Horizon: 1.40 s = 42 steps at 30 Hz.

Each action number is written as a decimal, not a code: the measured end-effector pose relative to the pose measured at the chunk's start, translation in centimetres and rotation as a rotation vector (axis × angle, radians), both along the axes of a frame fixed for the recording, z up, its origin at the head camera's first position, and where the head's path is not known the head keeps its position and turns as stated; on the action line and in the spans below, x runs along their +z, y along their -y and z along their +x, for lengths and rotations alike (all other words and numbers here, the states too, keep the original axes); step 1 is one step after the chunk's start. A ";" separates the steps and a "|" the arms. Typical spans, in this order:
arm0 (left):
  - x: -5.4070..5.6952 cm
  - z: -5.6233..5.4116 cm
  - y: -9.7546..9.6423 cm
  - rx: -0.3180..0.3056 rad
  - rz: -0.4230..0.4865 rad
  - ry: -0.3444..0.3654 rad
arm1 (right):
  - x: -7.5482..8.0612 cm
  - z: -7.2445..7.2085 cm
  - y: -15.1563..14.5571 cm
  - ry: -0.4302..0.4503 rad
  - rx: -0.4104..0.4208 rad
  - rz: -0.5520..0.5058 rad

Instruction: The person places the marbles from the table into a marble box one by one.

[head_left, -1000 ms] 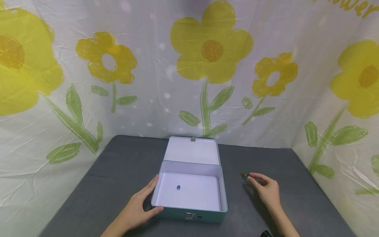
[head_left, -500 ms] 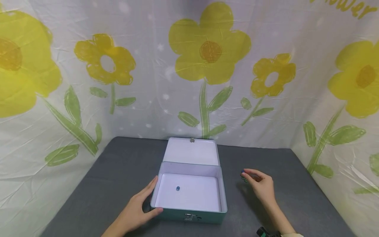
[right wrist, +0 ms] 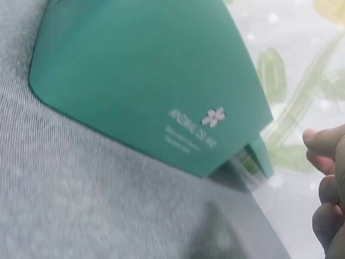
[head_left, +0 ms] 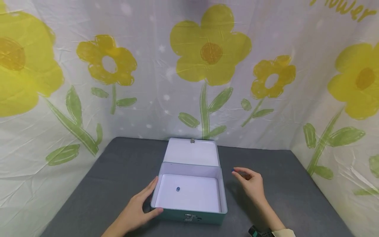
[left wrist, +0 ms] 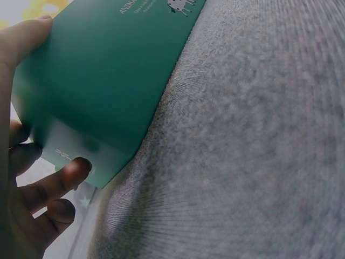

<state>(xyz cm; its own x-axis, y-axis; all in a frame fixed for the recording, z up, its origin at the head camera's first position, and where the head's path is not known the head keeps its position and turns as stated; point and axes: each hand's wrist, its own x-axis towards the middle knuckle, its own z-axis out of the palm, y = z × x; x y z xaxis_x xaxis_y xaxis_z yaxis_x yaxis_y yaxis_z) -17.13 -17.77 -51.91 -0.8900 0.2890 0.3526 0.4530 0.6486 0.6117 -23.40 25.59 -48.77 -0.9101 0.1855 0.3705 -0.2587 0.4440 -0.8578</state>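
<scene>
A green metal box (head_left: 189, 215) with a white inside stands on the dark table, its lid (head_left: 190, 152) laid back. Inside lies a small blue piece like a bead (head_left: 178, 189). My left hand (head_left: 134, 207) rests on the box's front left corner, thumb on the front edge and fingers along the left wall; the left wrist view shows these fingers (left wrist: 56, 186) spread and slightly bent against the green side. To the right of the box, my right hand (head_left: 251, 186) pinches a tiny dark blue piece (head_left: 233, 170) between thumb and forefinger. Its exact kind is too small to tell.
The grey cloth-covered table (head_left: 130, 158) ends at a curtain (head_left: 154, 98) printed with yellow flowers. A metal clasp (head_left: 189, 217) sits on the box front. A dark wrist device (head_left: 259, 231) is below my right forearm.
My right hand has moved left toward the box with the dark blue piece. The small coloured cluster seen by its fingertips earlier is out of sight. My left hand stays put.
</scene>
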 end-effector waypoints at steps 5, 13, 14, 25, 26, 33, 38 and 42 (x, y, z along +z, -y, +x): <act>0.1 0.0 0.0 0.000 0.008 0.006 | 0.3 -0.4 1.3 -0.020 0.041 -0.019; -0.2 0.0 0.0 -0.001 0.012 0.027 | 0.8 -0.5 3.8 -0.050 0.116 -0.052; -0.2 0.1 0.0 -0.002 0.011 0.025 | 0.8 -0.6 4.1 -0.049 0.123 -0.055; -0.3 0.0 0.0 0.000 0.006 0.016 | 1.6 -1.4 7.1 -0.067 0.185 -0.033; -0.3 0.0 0.0 0.001 0.008 0.023 | 1.7 -1.4 7.3 -0.071 0.195 -0.032; -0.2 0.2 -0.2 0.003 0.017 0.058 | 2.1 -1.7 8.9 -0.077 0.261 -0.024; -0.3 0.0 -0.1 -0.003 0.023 0.046 | 2.8 -1.7 10.1 -0.073 0.271 0.015; -0.4 0.0 0.0 -0.003 0.019 0.036 | 3.3 -1.7 10.8 -0.065 0.286 0.047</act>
